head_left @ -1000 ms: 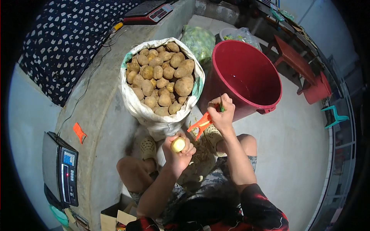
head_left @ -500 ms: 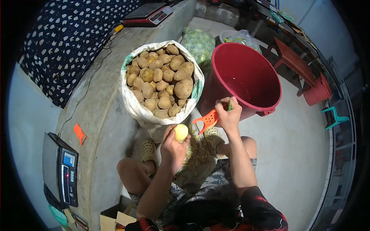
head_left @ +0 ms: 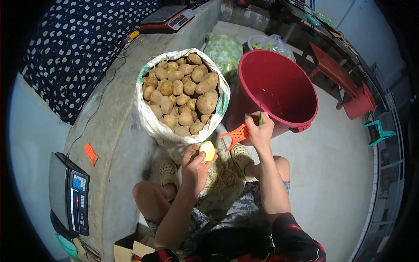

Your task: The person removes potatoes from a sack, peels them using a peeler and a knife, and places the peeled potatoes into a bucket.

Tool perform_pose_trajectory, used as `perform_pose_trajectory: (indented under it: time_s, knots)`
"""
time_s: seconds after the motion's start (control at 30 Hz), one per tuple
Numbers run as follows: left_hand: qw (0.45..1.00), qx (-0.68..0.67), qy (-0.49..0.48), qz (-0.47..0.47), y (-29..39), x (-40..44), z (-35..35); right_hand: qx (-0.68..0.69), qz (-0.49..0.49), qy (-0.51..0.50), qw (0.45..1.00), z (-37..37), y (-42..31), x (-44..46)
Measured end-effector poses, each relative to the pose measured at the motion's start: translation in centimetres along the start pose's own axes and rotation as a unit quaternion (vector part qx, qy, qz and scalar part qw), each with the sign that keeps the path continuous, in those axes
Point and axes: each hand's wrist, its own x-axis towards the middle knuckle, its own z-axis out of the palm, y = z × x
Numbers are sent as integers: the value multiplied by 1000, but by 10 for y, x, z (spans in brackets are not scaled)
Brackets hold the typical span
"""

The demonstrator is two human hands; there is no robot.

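A pale yellow, peeled-looking potato sits in the left hand, low in front of the tall white woven sack. The fingers and thumb are curled round its sides, leaving the upper face bare. Just to its right, the right hand is closed on a bright orange plastic peeler with a forked head, and also on a slim green object (possibly a knife handle, though the fingers hide most of it). Peeling seems to be the work in hand; the fork stands near the potato but apart from it, so any further stroke would call for closing that gap and a steady left grip.

Pale peelings lie below, between two cream perforated clogs. Brown unpeeled potatoes fill the sack. The deep red plastic tub rises close beyond the right hand, its near rim limiting room there. A second orange peeler rests on the grey concrete ledge.
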Motion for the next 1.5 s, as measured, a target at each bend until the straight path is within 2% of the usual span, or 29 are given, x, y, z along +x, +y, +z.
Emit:
perform_pose_trajectory:
  time_s: [0.07, 0.13, 0.2, 0.23, 0.3, 0.33, 0.37, 0.4, 0.43, 0.47, 0.53, 0.6, 0.63, 0.67, 0.7, 0.83, 0.9, 0.93, 1.0, 1.07, 1.13, 1.17, 1.23, 1.27, 1.33, 1.5]
  knots:
    - [999, 38, 0, 16, -8, 6, -5, 79, 44, 7, 996, -4, 19, 5]
    - [989, 137, 22, 57, -27, 21, -10, 226, 131, 9, 965, -17, 11, 12]
    - [974, 207, -5, 87, -48, 39, -7, 301, 101, 29, 948, -32, 13, 21]
    - [953, 280, -29, 109, -59, 53, -2, 356, 128, 41, 925, -38, 19, 24]
    - [946, 302, -67, 94, -64, 63, 51, 473, 174, 33, 863, -53, 15, 29]
    - [924, 334, -123, 136, -82, 85, 60, 522, 191, 30, 831, -58, 32, 33]
    - [925, 301, -165, 164, -96, 104, 79, 544, 210, 43, 811, -65, 26, 33]
    - [842, 433, -171, 272, -99, 119, 101, 564, 231, 56, 791, -71, 20, 33]
    - [775, 498, -159, 355, -91, 119, 132, 581, 211, 30, 785, -77, 27, 34]
    - [770, 489, -174, 371, -98, 129, 150, 597, 194, 0, 778, -84, 42, 35]
    - [728, 549, -221, 346, -111, 152, 169, 591, 210, 18, 779, -92, 39, 36]
    - [627, 695, -222, 272, -121, 163, 178, 583, 196, 13, 789, -101, 44, 39]
    - [626, 697, -219, 273, -124, 167, 179, 571, 212, 34, 793, -105, 44, 39]
    - [573, 739, -237, 263, -128, 170, 178, 558, 228, 58, 796, -110, 43, 39]
    - [517, 778, -254, 249, -132, 171, 177, 558, 204, 43, 803, -114, 48, 40]
    - [489, 791, -269, 251, -139, 171, 160, 558, 223, 49, 798, -122, 60, 41]
    - [553, 682, -268, 398, -135, 170, 144, 521, 237, 44, 819, -122, 73, 41]
    - [551, 683, -269, 397, -127, 168, 140, 503, 243, 42, 828, -122, 73, 41]
    - [592, 649, -177, 444, -104, 165, 129, 486, 243, 70, 837, -117, 68, 41]
    - [593, 661, -70, 455, -74, 170, 106, 398, 242, 86, 881, -115, 60, 41]
    - [558, 685, 69, 464, -43, 169, 81, 399, 228, 86, 884, -112, 58, 39]
    - [555, 686, 70, 465, -33, 169, 70, 398, 218, 64, 889, -110, 63, 38]
    - [525, 715, 162, 432, -21, 170, 53, 396, 221, 50, 890, -106, 49, 38]
    - [524, 714, 164, 434, -20, 173, 48, 398, 219, 48, 890, -103, 47, 37]
    - [561, 736, 136, 354, -18, 172, 44, 381, 215, 44, 898, -95, 47, 35]
    - [583, 729, 85, 349, -6, 185, 32, 302, 189, 25, 934, -83, 42, 29]
